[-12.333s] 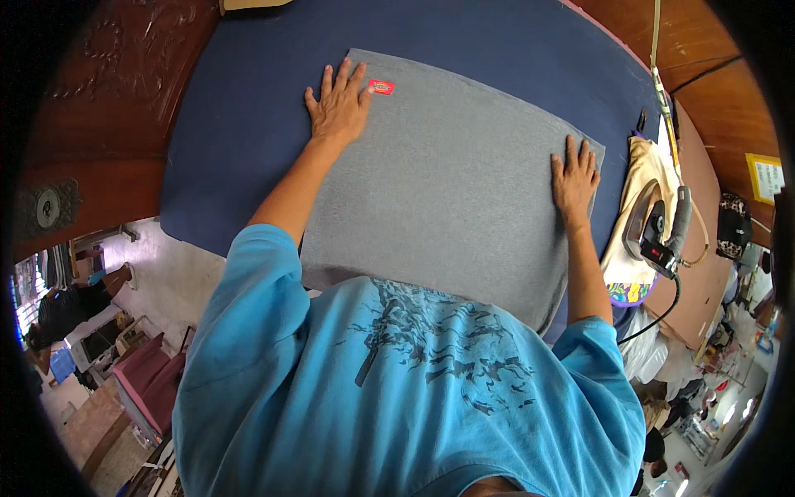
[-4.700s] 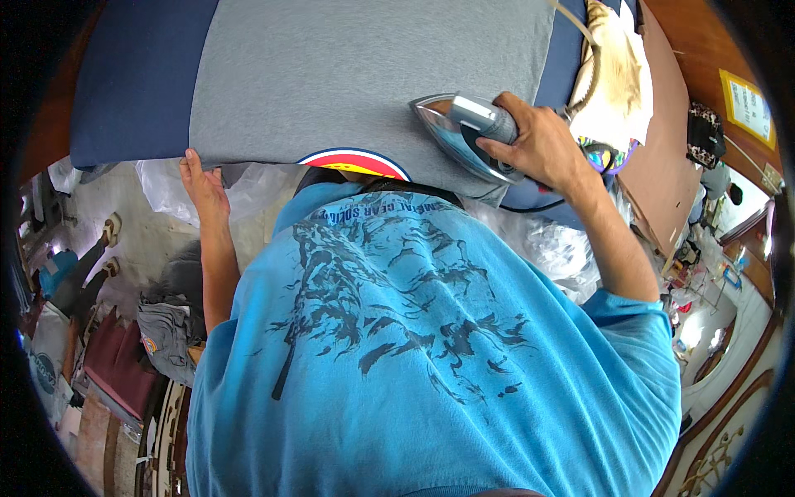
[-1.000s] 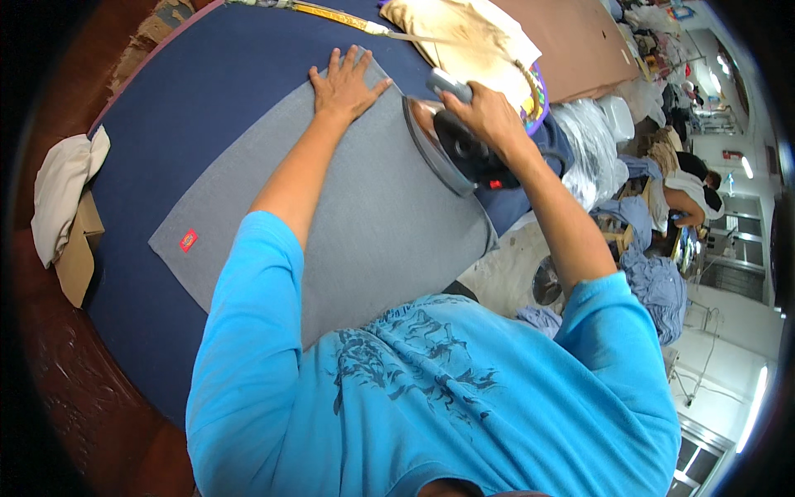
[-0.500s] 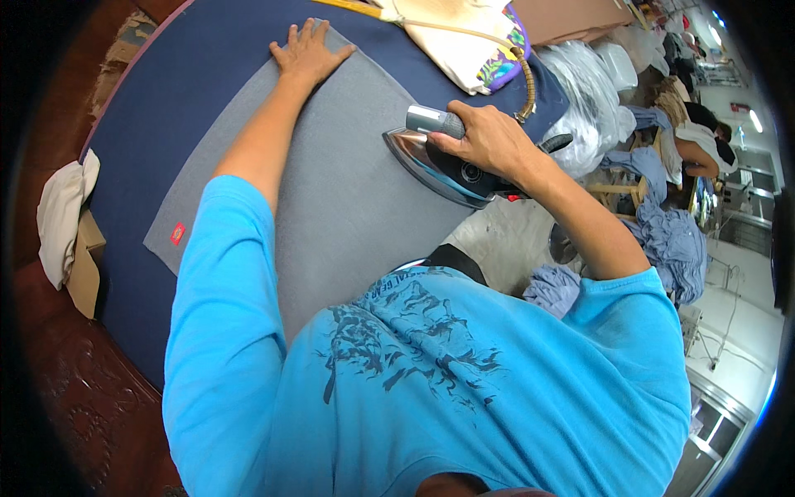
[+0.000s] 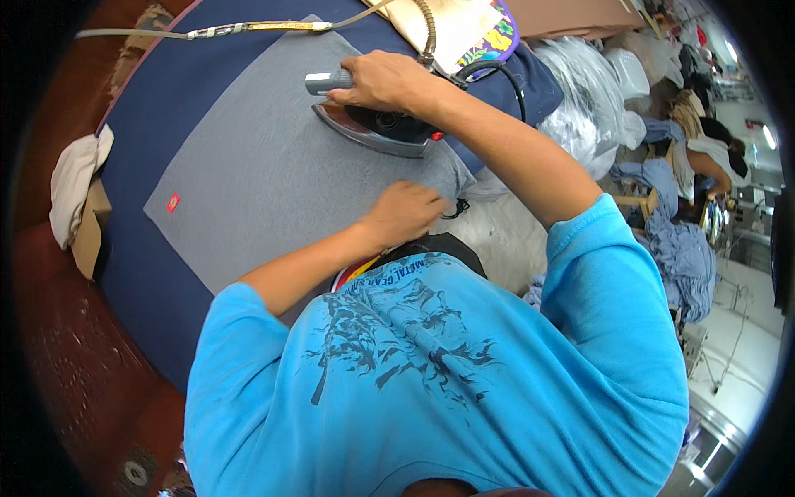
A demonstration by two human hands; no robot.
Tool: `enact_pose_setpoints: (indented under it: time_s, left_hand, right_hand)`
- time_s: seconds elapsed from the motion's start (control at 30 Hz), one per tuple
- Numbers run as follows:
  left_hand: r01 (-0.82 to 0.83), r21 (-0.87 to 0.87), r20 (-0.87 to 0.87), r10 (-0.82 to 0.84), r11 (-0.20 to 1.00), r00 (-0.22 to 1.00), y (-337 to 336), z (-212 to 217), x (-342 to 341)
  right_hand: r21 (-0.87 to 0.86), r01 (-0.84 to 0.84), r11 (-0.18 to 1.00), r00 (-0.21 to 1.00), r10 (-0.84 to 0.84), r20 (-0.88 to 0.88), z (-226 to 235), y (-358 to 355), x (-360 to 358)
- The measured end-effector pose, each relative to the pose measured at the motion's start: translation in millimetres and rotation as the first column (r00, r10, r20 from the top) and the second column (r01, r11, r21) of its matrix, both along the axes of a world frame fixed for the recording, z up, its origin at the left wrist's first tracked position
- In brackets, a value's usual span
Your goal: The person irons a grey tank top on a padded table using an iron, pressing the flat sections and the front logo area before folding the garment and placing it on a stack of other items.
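A grey cloth (image 5: 257, 166) with a small red label (image 5: 173, 203) lies spread over the dark blue padded board. My right hand (image 5: 383, 81) is closed around the handle of a steam iron (image 5: 385, 126), whose soleplate is on the far right part of the cloth. My left hand (image 5: 403, 217) is at the cloth's near right edge, close to my body. Its fingers look curled but are smeared by motion, so whether they grip the cloth is unclear. Beside these fingers, the cloth's right corner is crumpled.
From the iron a cord and a brown hose (image 5: 428, 29) run up; a thin tube (image 5: 257, 27) crosses the board's far end. Cream and floral fabric (image 5: 464, 37) lies beyond. Clear plastic bags (image 5: 580, 99) and piled blue garments (image 5: 675, 248) stand right. Another person (image 5: 704, 166) is farther off.
My left hand has left the cloth's far corner and come back to its near right edge. The iron, in my right hand, has moved left and away from me. The tube now crosses the far end.
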State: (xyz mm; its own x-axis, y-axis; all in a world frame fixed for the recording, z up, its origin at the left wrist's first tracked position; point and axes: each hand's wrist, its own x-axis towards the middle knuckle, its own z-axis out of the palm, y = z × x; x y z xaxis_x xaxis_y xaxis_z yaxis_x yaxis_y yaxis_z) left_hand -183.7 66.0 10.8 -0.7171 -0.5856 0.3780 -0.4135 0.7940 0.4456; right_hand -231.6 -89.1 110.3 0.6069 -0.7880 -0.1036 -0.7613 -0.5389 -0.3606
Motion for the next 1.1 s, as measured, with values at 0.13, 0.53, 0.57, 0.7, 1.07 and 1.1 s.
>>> enact_pose_setpoints:
  time_s: [0.13, 0.53, 0.57, 0.7, 1.07, 1.1]
  left_hand:
    - [-0.282, -0.073, 0.158, 0.290, 0.957, 0.944, 4, -9, -74]
    - [-0.560, 0.126, 0.399, 0.475, 0.819, 0.784, 16, -15, -132]
    - [-0.581, 0.157, 0.410, 0.482, 0.799, 0.774, 21, -15, -131]
    - [-0.292, 0.667, 0.261, 0.152, 0.686, 0.953, 61, -47, -90]
    - [-0.248, 0.960, 0.047, 0.796, 0.132, 0.604, 80, 22, 46]
    - [-0.501, 0.839, 0.119, 0.827, 0.213, 0.550, 51, 23, 48]
  right_hand:
    - [-0.015, -0.095, 0.995, 0.995, 0.095, -0.034, -1, 13, -6]
    - [0.028, -0.483, 0.875, 0.870, 0.484, -0.093, 11, 19, -73]
    - [0.061, -0.550, 0.833, 0.829, 0.553, -0.077, 14, 26, -72]
    - [0.130, -0.756, 0.641, 0.633, 0.767, -0.100, 21, 39, -89]
    - [0.216, -0.429, 0.877, 0.896, 0.443, -0.018, 64, -41, -177]
    - [0.133, -0.346, 0.929, 0.935, 0.353, -0.038, 67, -55, -172]
